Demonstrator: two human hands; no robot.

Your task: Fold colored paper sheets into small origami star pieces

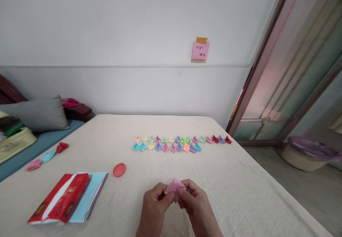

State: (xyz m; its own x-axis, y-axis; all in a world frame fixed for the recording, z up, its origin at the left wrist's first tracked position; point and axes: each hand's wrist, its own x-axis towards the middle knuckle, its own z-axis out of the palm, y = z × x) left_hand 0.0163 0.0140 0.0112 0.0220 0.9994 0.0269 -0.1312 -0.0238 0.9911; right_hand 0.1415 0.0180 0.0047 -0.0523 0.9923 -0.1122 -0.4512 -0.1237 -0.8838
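Observation:
My left hand (pixel 154 202) and my right hand (pixel 194 201) meet near the table's front edge, both pinched on a small pink folded paper (pixel 175 187) held between their fingertips just above the cream tablecloth (pixel 240 194). Farther back, two rows of several small folded paper shapes (pixel 181 143) in many colours lie across the middle of the table.
A red packet on a stack of coloured paper sheets (pixel 68 197) lies at the front left, with a red round lid (pixel 119 170) beside it. Three folded shapes, pink, blue and red (pixel 48 155), lie at the left edge. A grey cushion (pixel 40 113) and a basket (pixel 16 142) sit on the bench at left. The floor drops off to the right.

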